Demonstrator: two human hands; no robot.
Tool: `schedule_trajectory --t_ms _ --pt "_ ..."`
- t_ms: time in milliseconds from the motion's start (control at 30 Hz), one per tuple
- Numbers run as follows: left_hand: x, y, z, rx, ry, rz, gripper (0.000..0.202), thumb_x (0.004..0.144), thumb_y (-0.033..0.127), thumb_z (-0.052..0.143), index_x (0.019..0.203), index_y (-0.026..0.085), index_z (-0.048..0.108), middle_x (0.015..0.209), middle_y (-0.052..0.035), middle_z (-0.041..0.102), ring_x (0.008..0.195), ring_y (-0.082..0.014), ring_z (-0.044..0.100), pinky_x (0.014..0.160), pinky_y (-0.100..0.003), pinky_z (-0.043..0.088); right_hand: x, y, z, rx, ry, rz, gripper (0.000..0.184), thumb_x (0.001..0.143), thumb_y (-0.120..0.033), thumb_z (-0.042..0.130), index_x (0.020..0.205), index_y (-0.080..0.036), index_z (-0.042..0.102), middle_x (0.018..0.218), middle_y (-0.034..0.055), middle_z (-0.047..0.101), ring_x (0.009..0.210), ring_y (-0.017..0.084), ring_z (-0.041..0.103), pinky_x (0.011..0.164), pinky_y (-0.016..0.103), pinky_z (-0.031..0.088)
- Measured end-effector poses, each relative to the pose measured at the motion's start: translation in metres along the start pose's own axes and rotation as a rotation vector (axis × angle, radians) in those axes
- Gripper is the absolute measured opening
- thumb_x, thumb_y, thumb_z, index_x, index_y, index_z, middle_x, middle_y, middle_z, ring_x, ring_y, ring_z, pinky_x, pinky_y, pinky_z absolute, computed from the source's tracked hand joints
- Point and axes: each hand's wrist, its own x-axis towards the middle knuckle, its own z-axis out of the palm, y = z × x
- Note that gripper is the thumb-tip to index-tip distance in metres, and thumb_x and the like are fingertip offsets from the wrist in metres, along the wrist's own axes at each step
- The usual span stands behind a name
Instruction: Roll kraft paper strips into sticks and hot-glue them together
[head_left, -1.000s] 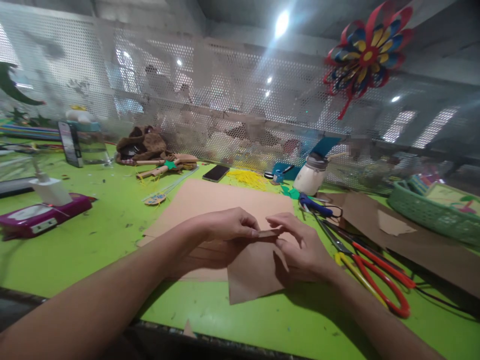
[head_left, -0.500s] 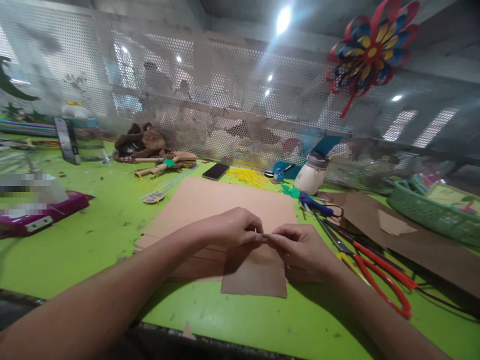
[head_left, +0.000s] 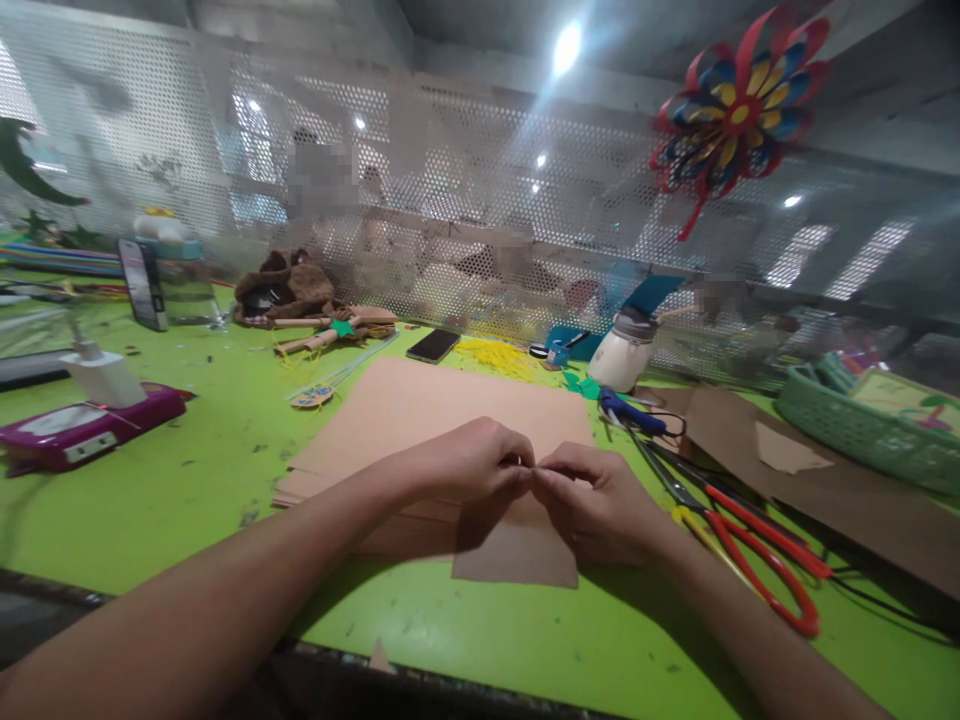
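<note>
Left hand (head_left: 482, 462) and right hand (head_left: 604, 500) pinch small brown paper (head_left: 517, 548) at its far edge, seemingly rolling; another turn needs even pressure.

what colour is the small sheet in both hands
The small sheet is brown, as the head view shows.

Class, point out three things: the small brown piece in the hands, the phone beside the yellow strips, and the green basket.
Small brown piece (head_left: 517, 548): head view, its flat lower part.
Phone (head_left: 433, 346): head view, middle of its dark upper face.
Green basket (head_left: 851, 428): head view, its outer side wall.
</note>
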Motion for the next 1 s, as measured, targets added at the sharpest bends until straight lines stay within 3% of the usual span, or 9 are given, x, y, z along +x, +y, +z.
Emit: schedule_trajectory --t_ms 133,400,600,767,1000 --pt "-0.001 -0.001 -0.006 -0.008 -0.035 0.000 0.019 0.079 0.024 0.051 0.088 0.018 0.067 0.079 -0.0014 0.068 0.066 -0.0116 0.055 0.057 -0.020 0.035 0.000 0.001 -0.001 -0.093 0.001 -0.071 0.018 0.081 -0.025 0.057 0.070 -0.017 0.069 0.066 0.0021 0.062 0.063 0.014 0.055 0.057 0.025 0.039" --pt "-0.004 -0.025 -0.022 -0.224 -0.261 -0.138 0.014 0.077 0.022 0.054 0.081 0.016 0.066 0.069 -0.0015 0.068 0.059 -0.0111 0.058 0.055 -0.020 0.039 0.001 0.011 -0.007 0.085 -0.070 0.094 0.024 0.080 -0.031 0.057 0.062 -0.016 0.063 0.059 -0.0014 0.050 0.057 0.012 0.046 0.050 0.023 0.034" --pt "-0.002 -0.028 -0.021 -0.222 -0.221 -0.131 0.013 0.074 0.024 0.058 0.079 0.017 0.069 0.067 0.0003 0.068 0.060 -0.0102 0.057 0.056 -0.019 0.038 0.000 0.010 -0.004 0.307 -0.087 0.226 0.027 0.079 -0.034 0.058 0.058 -0.016 0.056 0.060 -0.0030 0.042 0.053 0.010 0.038 0.047 0.023 0.030" --pt "-0.001 -0.030 -0.020 -0.087 -0.164 -0.104 0.015 0.072 0.026 0.060 0.079 0.018 0.071 0.068 0.0012 0.066 0.061 -0.0104 0.054 0.054 -0.020 0.035 0.001 0.009 -0.008 0.068 -0.110 0.095 0.022 0.081 -0.027 0.056 0.063 -0.016 0.063 0.063 0.0003 0.053 0.062 0.014 0.047 0.054 0.024 0.035" --pt "-0.001 -0.028 -0.017 0.075 -0.063 -0.041 0.016 0.068 0.024 0.061 0.079 0.021 0.073 0.069 0.0006 0.059 0.063 -0.0110 0.050 0.054 -0.021 0.034 -0.001 0.004 -0.005 -0.067 -0.155 0.015 0.019 0.084 -0.023 0.050 0.079 -0.017 0.068 0.074 0.0014 0.065 0.070 0.015 0.056 0.061 0.023 0.040"
